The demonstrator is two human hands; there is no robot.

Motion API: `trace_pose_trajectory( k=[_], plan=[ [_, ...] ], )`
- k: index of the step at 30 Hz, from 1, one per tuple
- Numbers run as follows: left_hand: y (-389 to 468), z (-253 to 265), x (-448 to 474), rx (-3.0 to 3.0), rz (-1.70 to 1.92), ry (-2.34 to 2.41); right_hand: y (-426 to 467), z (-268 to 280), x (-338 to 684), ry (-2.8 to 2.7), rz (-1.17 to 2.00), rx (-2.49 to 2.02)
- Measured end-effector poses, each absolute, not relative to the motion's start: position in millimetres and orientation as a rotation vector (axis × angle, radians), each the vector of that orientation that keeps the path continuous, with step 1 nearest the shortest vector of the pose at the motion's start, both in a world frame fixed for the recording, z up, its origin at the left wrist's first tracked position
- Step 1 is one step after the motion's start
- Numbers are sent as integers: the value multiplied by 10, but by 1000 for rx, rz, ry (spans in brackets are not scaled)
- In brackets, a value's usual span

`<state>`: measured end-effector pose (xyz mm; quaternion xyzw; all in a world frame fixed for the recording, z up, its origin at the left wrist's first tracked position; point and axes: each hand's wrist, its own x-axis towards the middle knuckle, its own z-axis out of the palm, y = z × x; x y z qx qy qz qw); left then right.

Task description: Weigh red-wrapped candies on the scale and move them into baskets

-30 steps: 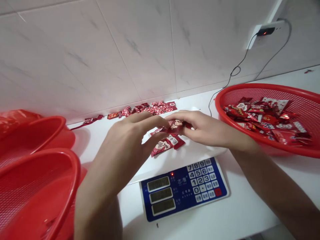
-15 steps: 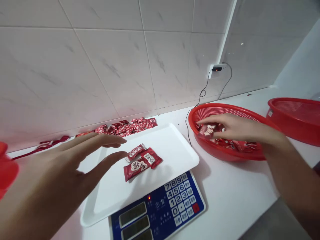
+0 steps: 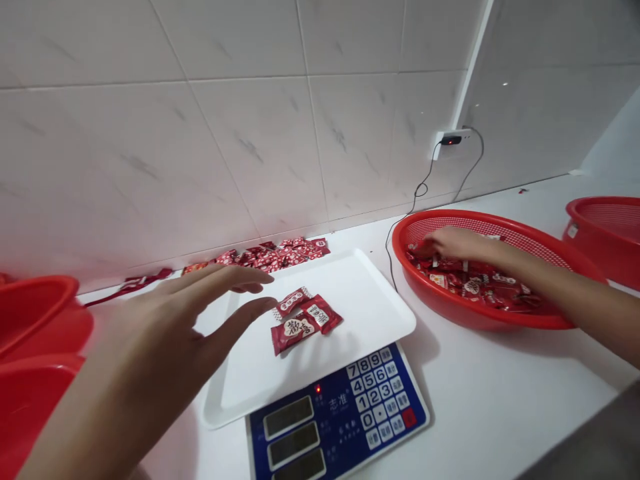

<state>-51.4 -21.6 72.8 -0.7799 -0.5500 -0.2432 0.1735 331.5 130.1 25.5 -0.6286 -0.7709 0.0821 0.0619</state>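
Observation:
My left hand [image 3: 185,333] hovers over the left part of a white tray [image 3: 370,300], thumb and fingers apart with nothing between them. Beside its fingertips, three red wrapped candies [image 3: 295,328] lie together on the tray. The tray rests on a blue electronic scale [image 3: 345,413] with a keypad and dark displays. Inside a red plastic basket [image 3: 465,317], my right hand [image 3: 455,243] reaches down among many red candy packets [image 3: 475,283]. Its fingers are curled at the basket's left side, with a red candy packet at the fingertips, partly hidden.
A row of small red packets [image 3: 295,253] lies behind the tray along the tiled wall. Red basins [image 3: 40,320] stand at the left, and another red basket [image 3: 605,233] at the far right. A thin black cable [image 3: 390,250] runs down from the wall socket [image 3: 450,141].
My right hand, which held a red packet at the basket's left rim, is now lower among the candies. My left hand stays open over the tray. The view has swung left, showing more red basins.

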Motion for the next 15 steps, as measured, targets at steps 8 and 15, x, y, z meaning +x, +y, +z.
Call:
trace_pose_trajectory(
  k=[8,15],
  plan=[
    [-252,779,-598,-2184,-759,-1574,807,681,2432,-2156,112,-1288],
    [-396,837,-575,-2175,-806,-1656,530,405,1892,-2781,155,-1144]
  ],
)
